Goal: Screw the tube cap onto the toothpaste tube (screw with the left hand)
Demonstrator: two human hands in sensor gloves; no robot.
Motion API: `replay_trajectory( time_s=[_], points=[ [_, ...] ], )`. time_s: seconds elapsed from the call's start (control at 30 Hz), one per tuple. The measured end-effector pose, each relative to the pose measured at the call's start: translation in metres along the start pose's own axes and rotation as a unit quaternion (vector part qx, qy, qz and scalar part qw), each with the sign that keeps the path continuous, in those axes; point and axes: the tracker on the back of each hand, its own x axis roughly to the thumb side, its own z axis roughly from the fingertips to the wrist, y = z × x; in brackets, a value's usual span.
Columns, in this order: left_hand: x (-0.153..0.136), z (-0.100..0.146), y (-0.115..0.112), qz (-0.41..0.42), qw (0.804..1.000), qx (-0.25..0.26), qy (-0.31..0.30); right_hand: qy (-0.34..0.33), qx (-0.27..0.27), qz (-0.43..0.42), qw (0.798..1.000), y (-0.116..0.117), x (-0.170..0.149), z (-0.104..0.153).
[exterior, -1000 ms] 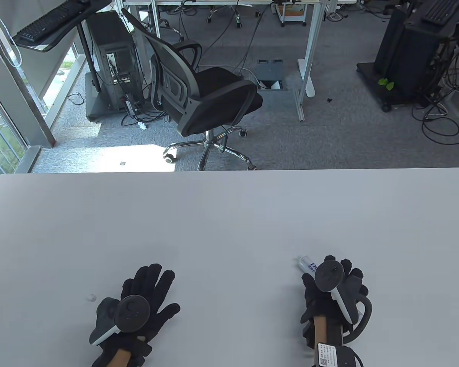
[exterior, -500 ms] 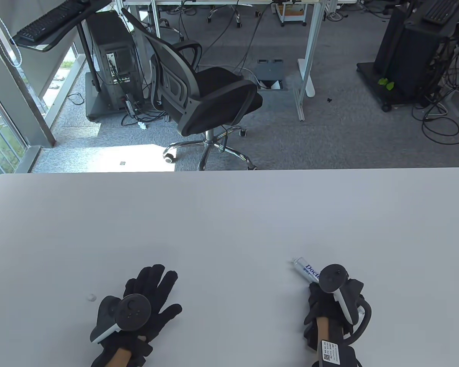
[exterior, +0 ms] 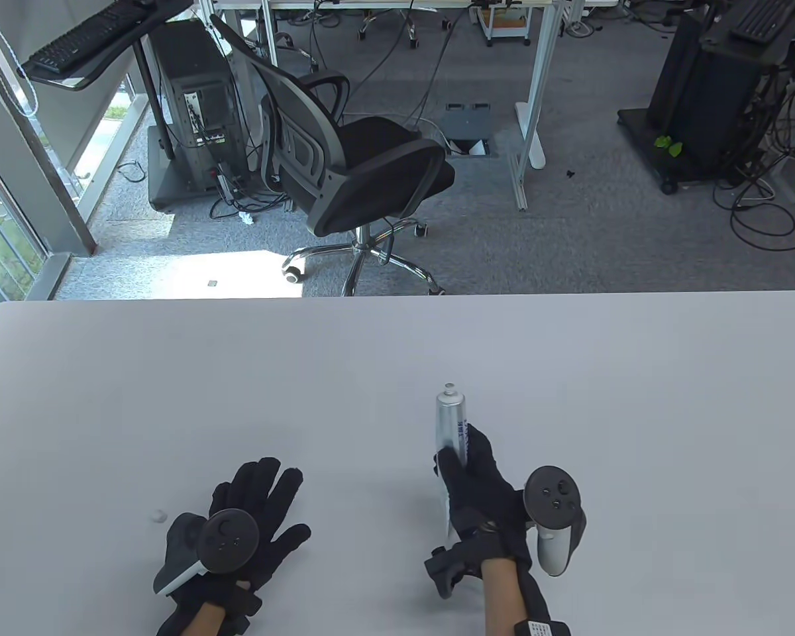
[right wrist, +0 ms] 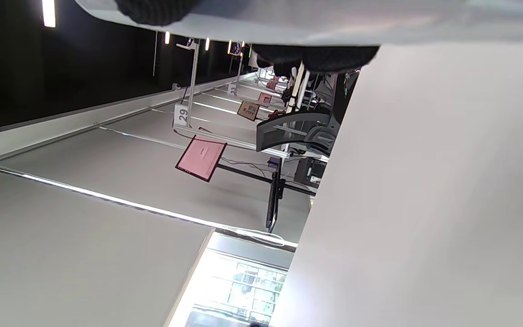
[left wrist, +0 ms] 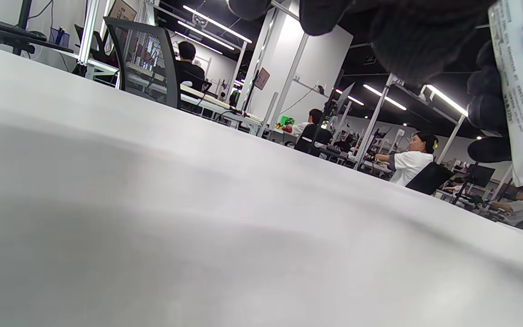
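Note:
A silver toothpaste tube (exterior: 452,424) with blue print is gripped in my right hand (exterior: 464,464), left of where it lay. Its uncapped nozzle (exterior: 448,387) points away from me. The tube also shows at the right edge of the left wrist view (left wrist: 518,91) and along the top of the right wrist view (right wrist: 334,20). The small white cap (exterior: 158,515) lies on the table just left of my left hand. My left hand (exterior: 265,493) rests flat on the table with fingers spread, holding nothing.
The white table (exterior: 397,371) spans the lower half of the view. Beyond its far edge stand a black office chair (exterior: 351,165) and desks with cables.
My right hand has picked the tube up, turned over and moved left toward the table's middle, so the nozzle now points away. My left hand has stayed put.

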Motion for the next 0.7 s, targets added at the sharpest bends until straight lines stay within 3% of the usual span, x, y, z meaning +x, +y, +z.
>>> replay_trajectory(
  time_s=[0.03,0.13,0.17,0.2,0.27,0.37,0.5,0.6,0.7],
  points=[
    [0.0,0.003,0.009,0.017,1.0,0.025,-0.008,-0.002,0.015,-0.021,1.0,0.01,-0.004,0.002],
    [-0.013,0.009,0.053,0.058,0.985,0.165,0.014,0.026,0.051,-0.086,0.995,0.029,-0.02,0.004],
    [-0.018,0.011,0.062,0.058,0.983,0.174,0.024,0.034,0.062,-0.087,0.994,0.031,-0.022,0.005],
    [-0.025,0.013,0.076,0.049,0.984,0.164,0.047,0.034,0.074,-0.074,0.994,0.035,-0.025,0.005],
    [-0.04,0.017,0.095,0.0,0.993,0.085,0.081,0.035,0.09,-0.053,0.994,0.04,-0.024,0.005],
    [-0.065,0.028,0.103,-0.119,0.981,0.04,0.146,0.021,0.12,-0.021,0.992,0.045,-0.02,0.005],
    [-0.099,0.038,0.076,-0.178,0.959,-0.062,0.213,0.018,0.131,-0.009,0.991,0.048,-0.017,0.011],
    [-0.116,0.039,0.058,-0.189,0.95,-0.075,0.237,0.016,0.141,0.015,0.99,0.05,-0.017,0.012],
    [-0.122,0.033,0.044,-0.164,0.955,-0.077,0.237,0.022,0.151,0.019,0.988,0.053,-0.02,0.013]
  ],
)
